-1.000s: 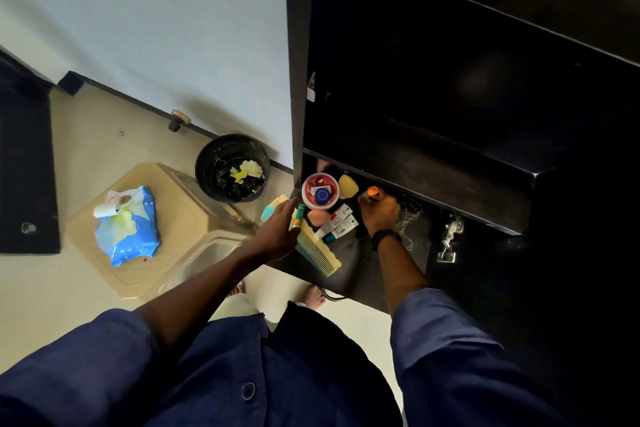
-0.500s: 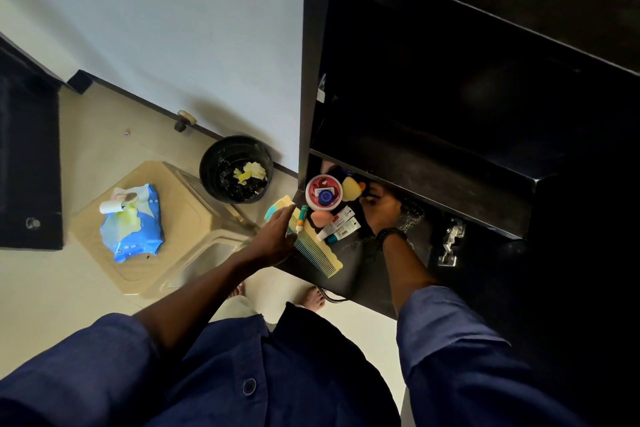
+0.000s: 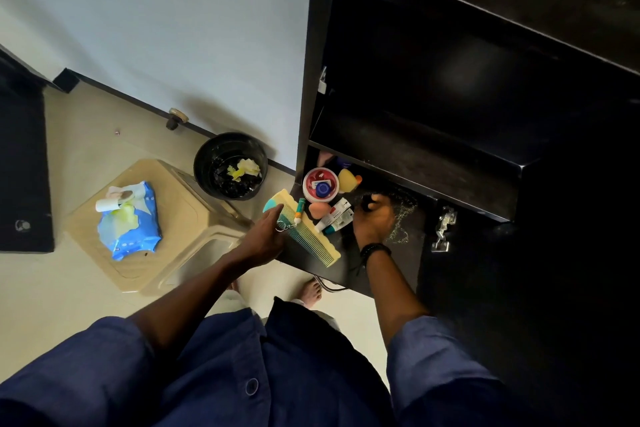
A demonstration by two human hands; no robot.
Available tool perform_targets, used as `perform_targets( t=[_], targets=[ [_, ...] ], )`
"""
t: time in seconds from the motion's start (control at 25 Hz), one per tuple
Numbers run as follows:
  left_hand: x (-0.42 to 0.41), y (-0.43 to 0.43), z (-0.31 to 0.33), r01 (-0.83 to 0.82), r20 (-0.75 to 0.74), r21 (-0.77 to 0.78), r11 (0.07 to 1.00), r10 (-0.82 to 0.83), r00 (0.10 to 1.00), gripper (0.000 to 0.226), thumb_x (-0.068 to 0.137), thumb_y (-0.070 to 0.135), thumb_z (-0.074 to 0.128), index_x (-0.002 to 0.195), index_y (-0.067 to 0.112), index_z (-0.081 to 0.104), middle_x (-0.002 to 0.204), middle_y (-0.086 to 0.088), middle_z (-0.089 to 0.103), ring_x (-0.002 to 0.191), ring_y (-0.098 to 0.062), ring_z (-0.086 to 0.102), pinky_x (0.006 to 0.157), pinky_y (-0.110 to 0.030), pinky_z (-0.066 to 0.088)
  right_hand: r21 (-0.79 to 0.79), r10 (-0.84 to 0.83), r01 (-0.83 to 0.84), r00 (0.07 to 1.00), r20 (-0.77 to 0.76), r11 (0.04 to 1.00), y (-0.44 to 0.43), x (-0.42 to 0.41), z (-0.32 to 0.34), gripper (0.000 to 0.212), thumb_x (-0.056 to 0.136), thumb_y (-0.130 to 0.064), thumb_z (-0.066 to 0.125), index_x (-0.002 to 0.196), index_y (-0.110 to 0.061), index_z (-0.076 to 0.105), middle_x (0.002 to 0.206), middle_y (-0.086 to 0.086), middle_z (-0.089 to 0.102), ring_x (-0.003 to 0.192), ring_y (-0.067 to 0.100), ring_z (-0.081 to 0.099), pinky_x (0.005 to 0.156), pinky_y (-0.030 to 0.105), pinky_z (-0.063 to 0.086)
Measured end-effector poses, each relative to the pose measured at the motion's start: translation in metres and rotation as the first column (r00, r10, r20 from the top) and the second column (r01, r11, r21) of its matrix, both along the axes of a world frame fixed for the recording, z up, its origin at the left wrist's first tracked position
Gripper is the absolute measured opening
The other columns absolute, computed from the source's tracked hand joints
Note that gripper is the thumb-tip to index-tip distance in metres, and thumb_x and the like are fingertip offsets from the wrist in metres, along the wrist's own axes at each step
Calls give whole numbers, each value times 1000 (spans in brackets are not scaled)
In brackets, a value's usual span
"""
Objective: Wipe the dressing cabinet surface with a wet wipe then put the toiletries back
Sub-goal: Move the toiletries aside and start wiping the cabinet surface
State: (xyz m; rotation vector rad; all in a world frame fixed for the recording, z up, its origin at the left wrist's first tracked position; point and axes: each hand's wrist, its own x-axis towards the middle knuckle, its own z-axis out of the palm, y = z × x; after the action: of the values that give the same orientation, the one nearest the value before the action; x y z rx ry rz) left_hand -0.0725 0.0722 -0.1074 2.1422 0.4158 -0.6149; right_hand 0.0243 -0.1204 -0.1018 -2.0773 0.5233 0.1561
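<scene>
black dressing cabinet surface (image 3: 408, 246) beneath a dark shelf, beside a pale wall; toiletries crowd its left corner: red-lidded jar (image 3: 320, 184), yellow comb (image 3: 308, 232), tubes (image 3: 334, 218), peach sponge (image 3: 319, 209). left hand (image 3: 265, 236) rests unclenched at the left edge against the comb. right hand (image 3: 374, 218) closes on a small dark item, identity unclear. wet wipe pack (image 3: 130, 220) on a beige stool (image 3: 180, 225); black bin (image 3: 230, 170) on the floor.

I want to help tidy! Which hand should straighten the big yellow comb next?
Probably the left hand: it already rests against the comb at the cabinet surface's edge. The right hand is past the tubes, seemingly holding something dark.
</scene>
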Motion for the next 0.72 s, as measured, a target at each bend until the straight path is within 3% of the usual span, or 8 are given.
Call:
perform_targets(
  t=[0.16,0.28,0.4,0.48,0.56,0.72],
  targets=[
    [-18,20,-6,-63,-3,-5,998,63,998,65,94,13,52,149,12,18,153,-14,26,137,-30,33,109,-47,38,-30,62,-60,997,53,998,29,-39,2,23,79,-4,67,97,-6,53,96,13,60,83,23,57,74,33,49],
    [-35,50,-11,-78,-3,-9,997,78,997,65,92,13,54,148,10,21,148,-15,35,133,-30,39,110,-46,35,-67,152,-145,983,108,987,64,-65,2,18,81,-9,65,88,-13,48,87,8,58,79,22,55,69,32,47],
    [-57,91,-25,-78,1,-25,997,78,997,60,88,24,53,142,10,30,141,-14,45,129,-30,45,108,-46,37,-64,256,-251,964,77,966,106,-90,3,19,86,-14,64,90,-14,46,79,-5,49,76,14,49,66,16,42],
    [-71,114,-21,-134,23,-19,991,135,991,54,88,16,54,138,9,36,140,-11,45,127,-27,46,106,-44,39,-50,319,-318,947,20,947,134,-104,1,19,88,-15,63,90,-13,44,73,-8,42,72,12,45,63,13,37],
    [-86,137,-23,-210,61,-23,977,212,975,49,88,1,53,136,5,39,138,-11,46,125,-25,46,107,-37,37,-31,414,-414,910,0,910,160,-114,-5,19,87,-16,63,92,-15,45,75,-1,46,70,14,47,64,20,39],
    [-128,197,-48,-280,34,45,959,279,960,58,92,7,51,146,9,28,149,-10,35,134,-26,40,109,-38,34,-23,624,-626,779,-61,779,220,-127,-19,20,85,-15,66,94,-19,48,86,1,49,73,16,49,64,15,39]
  ],
)
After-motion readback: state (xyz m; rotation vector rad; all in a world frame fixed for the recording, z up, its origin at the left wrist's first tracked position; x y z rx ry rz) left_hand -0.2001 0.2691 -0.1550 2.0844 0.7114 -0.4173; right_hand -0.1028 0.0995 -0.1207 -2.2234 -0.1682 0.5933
